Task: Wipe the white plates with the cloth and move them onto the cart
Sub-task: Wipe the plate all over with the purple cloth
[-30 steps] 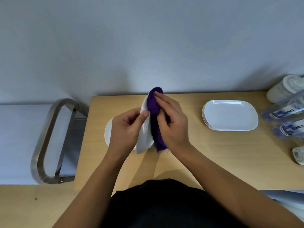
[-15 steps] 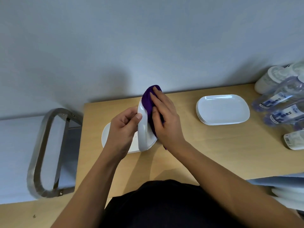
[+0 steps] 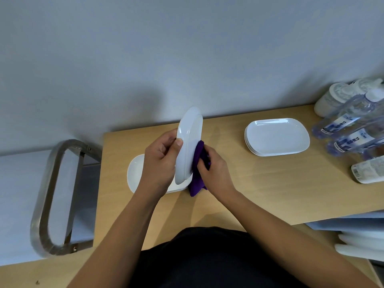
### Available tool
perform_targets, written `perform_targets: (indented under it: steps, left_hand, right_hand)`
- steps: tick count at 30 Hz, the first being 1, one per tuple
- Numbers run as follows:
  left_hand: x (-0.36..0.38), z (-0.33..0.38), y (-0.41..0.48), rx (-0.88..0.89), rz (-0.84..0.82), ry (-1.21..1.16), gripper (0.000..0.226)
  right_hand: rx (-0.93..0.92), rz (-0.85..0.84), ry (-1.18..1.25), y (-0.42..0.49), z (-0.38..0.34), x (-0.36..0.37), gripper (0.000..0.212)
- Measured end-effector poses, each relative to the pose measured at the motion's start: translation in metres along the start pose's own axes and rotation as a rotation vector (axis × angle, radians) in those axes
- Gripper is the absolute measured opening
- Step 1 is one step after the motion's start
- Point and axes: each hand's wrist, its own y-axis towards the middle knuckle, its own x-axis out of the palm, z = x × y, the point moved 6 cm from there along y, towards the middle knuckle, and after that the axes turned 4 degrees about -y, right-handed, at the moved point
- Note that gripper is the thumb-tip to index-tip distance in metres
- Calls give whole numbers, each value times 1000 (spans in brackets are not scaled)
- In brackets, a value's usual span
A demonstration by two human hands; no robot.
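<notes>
My left hand [image 3: 161,163] grips a white plate [image 3: 190,140] by its left edge and holds it nearly upright above the table. My right hand [image 3: 215,171] grips a purple cloth [image 3: 197,177] against the plate's lower right side. Under my left hand another white plate [image 3: 136,173] lies flat on the wooden table [image 3: 259,183]. A stack of white plates [image 3: 276,137] sits farther right. The cart [image 3: 18,183] with its metal handle [image 3: 52,196] stands to the left of the table.
Several clear plastic bottles [image 3: 353,125] and white containers [image 3: 334,96] crowd the table's right end, with one small bottle [image 3: 368,171] lying flat. A grey wall runs behind the table. White items [image 3: 361,244] sit below the table at lower right.
My right hand has slid the cloth from the plate's top edge down to its lower side. The plate's upper half now shows uncovered.
</notes>
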Motion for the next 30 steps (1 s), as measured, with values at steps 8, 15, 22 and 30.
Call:
perform_targets:
  steps: [8,15,22,30]
  left_hand:
    - [6,-7,-6,9,77,29,21]
    - [7,10,-7,42,19,31,23]
    - [-1,28,-5,46,67,22,30]
    - [-7,25,-5,20,149,67,29]
  right_hand:
    - [-208,191,124,-10,-39,-23,44]
    - [-429,377,76,3,-73,-45,40]
    - [-700,247,-153,-24,-64,-25,20]
    - [-701,127,-302,-47,-22,-1,23]
